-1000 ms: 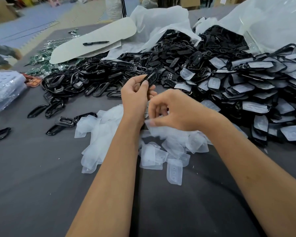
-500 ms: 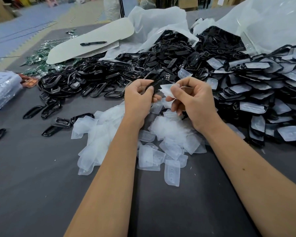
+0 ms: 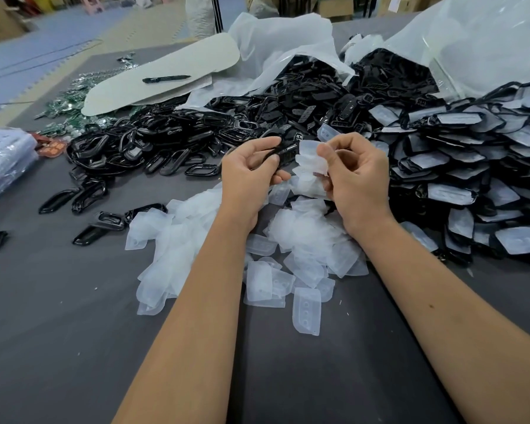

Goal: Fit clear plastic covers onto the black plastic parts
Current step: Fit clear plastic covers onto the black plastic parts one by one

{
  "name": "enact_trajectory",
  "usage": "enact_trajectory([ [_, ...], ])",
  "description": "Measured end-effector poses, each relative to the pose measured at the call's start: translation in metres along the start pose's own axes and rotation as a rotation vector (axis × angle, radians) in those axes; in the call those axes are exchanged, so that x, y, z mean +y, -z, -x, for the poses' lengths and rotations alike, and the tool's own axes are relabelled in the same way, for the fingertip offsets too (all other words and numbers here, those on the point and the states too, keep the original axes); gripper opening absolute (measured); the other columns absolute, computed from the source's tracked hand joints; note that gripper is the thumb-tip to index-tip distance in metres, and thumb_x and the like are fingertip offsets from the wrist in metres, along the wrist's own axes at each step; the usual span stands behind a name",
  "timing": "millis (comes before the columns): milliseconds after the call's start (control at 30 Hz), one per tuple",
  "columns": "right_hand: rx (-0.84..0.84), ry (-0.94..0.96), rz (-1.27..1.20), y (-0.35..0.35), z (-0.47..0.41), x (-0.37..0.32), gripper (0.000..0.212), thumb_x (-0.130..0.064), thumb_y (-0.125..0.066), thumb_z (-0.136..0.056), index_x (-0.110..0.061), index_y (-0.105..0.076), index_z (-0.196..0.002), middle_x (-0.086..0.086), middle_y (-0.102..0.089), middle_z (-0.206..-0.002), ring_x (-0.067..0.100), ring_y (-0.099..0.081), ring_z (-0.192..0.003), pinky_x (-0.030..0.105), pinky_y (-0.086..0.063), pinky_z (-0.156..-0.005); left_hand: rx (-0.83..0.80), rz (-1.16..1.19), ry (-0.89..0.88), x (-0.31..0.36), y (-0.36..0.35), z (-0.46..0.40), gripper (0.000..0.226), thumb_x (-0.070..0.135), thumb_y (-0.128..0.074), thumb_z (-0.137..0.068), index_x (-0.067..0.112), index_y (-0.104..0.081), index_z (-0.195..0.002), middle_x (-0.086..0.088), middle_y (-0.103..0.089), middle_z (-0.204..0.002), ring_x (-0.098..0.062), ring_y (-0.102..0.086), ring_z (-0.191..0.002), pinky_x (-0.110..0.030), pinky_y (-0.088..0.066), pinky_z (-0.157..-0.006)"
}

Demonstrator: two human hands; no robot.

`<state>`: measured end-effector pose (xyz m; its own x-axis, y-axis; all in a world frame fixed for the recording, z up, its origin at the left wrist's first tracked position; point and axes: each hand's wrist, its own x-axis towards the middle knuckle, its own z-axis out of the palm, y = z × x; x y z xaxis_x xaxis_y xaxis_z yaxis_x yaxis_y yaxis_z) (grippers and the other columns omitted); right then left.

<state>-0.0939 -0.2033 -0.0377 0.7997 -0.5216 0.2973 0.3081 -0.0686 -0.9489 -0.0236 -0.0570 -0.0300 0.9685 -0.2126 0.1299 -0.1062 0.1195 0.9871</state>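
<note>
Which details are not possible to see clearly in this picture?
- Head view: black part mostly hidden by left hand.
- Whether right hand pinches one clear cover or several: translucent, overlapping.
- Markings on part: too small.
- Bags: cut off by top edge.

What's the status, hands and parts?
Left hand holds black part. Right hand pinches clear cover, beside the part, not yet fitted. Nothing between them.

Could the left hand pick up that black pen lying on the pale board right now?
Probably not. The left hand already grips a black part, and the pen lies far off on the pale board, beyond a heap of black frames.
</note>
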Motion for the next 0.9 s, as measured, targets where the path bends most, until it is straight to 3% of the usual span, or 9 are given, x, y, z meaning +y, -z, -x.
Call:
enact_trajectory([
  [67,0.022,-0.001,-0.02,-0.001,0.0,0.0,0.019,-0.02,-0.07,-0.1,-0.018,-0.061,-0.084,0.003,-0.056,-0.062,0.026,-0.052,-0.055,0.026,-0.044,-0.048,-0.022,-0.011,-0.02,0.0,-0.001,0.001,0.026,-0.009,-0.057,-0.097,0.004,-0.074,-0.112,-0.007,-0.076,-0.08,-0.015,-0.066,-0.059,-0.019,-0.054,-0.061],
  [200,-0.01,0.079,0.082,-0.001,0.001,-0.001,0.019,-0.026,-0.067,-0.102,-0.02,-0.06,-0.085,-0.002,-0.059,-0.071,0.015,-0.05,-0.061,0.032,-0.043,-0.054,0.021,-0.006,-0.038,0.001,-0.002,0.001,0.026,-0.009,-0.058,-0.096,0.005,-0.075,-0.109,-0.006,-0.075,-0.077,-0.015,-0.067,-0.058,-0.019,-0.053,-0.058],
  [333,-0.012,0.037,0.059,-0.001,0.002,-0.001,0.012,-0.015,-0.061,-0.105,-0.013,-0.055,-0.094,-0.003,-0.062,-0.06,0.015,-0.05,-0.048,0.027,-0.041,-0.045,0.081,0.014,-0.04,-0.002,-0.002,0.0,0.026,-0.008,-0.058,-0.096,0.008,-0.075,-0.108,-0.005,-0.075,-0.075,-0.016,-0.068,-0.059,-0.019,-0.053,-0.058],
  [467,-0.05,-0.014,0.026,-0.001,0.002,-0.001,0.01,-0.012,-0.054,-0.108,-0.011,-0.05,-0.098,-0.001,-0.055,-0.056,0.015,-0.045,-0.044,0.025,-0.035,-0.042,0.093,0.01,-0.032,-0.002,-0.003,-0.001,0.026,-0.008,-0.058,-0.096,0.007,-0.075,-0.108,-0.006,-0.075,-0.075,-0.016,-0.068,-0.059,-0.019,-0.053,-0.058],
  [533,-0.107,-0.01,0.045,-0.002,0.003,-0.002,0.011,-0.014,-0.05,-0.11,-0.01,-0.047,-0.1,0.001,-0.064,-0.062,0.017,-0.055,-0.048,0.027,-0.038,-0.041,0.102,0.006,-0.033,-0.002,-0.003,-0.001,0.026,-0.008,-0.058,-0.096,0.007,-0.075,-0.109,-0.005,-0.075,-0.074,-0.016,-0.069,-0.06,-0.019,-0.053,-0.057],
  [600,-0.197,-0.003,0.037,-0.005,0.006,-0.005,0.012,-0.01,-0.047,-0.11,-0.011,-0.043,-0.099,0.01,-0.076,-0.081,0.024,-0.07,-0.062,0.028,-0.046,-0.044,0.118,0.014,-0.033,-0.001,-0.003,-0.001,0.026,-0.008,-0.058,-0.095,0.007,-0.075,-0.109,-0.004,-0.074,-0.073,-0.015,-0.068,-0.06,-0.019,-0.053,-0.058],
  [667,-0.229,0.005,0.042,-0.006,0.007,-0.006,0.013,-0.004,-0.048,-0.108,-0.011,-0.042,-0.099,0.014,-0.077,-0.088,0.028,-0.072,-0.064,0.029,-0.049,-0.045,0.14,0.049,-0.031,0.0,-0.002,-0.001,0.026,-0.008,-0.058,-0.096,0.008,-0.075,-0.108,-0.003,-0.073,-0.07,-0.015,-0.068,-0.06,-0.019,-0.053,-0.059],
  [767,-0.226,-0.01,0.095,-0.005,0.007,-0.007,0.008,-0.002,-0.049,-0.102,-0.009,-0.053,-0.104,0.008,-0.074,-0.077,0.022,-0.058,-0.05,0.026,-0.042,-0.041,0.186,0.163,0.004,0.002,0.0,-0.001,0.027,-0.008,-0.057,-0.097,0.01,-0.074,-0.106,0.0,-0.071,-0.069,-0.014,-0.067,-0.06,-0.02,-0.053,-0.06],
  [900,-0.24,0.046,0.24,-0.008,0.011,-0.009,0.028,-0.009,-0.046,-0.086,-0.011,-0.072,-0.096,0.005,-0.068,-0.066,0.012,-0.047,-0.046,0.023,-0.037,-0.044,0.236,0.359,0.09,0.005,0.005,-0.003,0.024,-0.007,-0.059,-0.098,0.008,-0.075,-0.108,0.003,-0.07,-0.07,-0.013,-0.066,-0.063,-0.017,-0.052,-0.06],
])
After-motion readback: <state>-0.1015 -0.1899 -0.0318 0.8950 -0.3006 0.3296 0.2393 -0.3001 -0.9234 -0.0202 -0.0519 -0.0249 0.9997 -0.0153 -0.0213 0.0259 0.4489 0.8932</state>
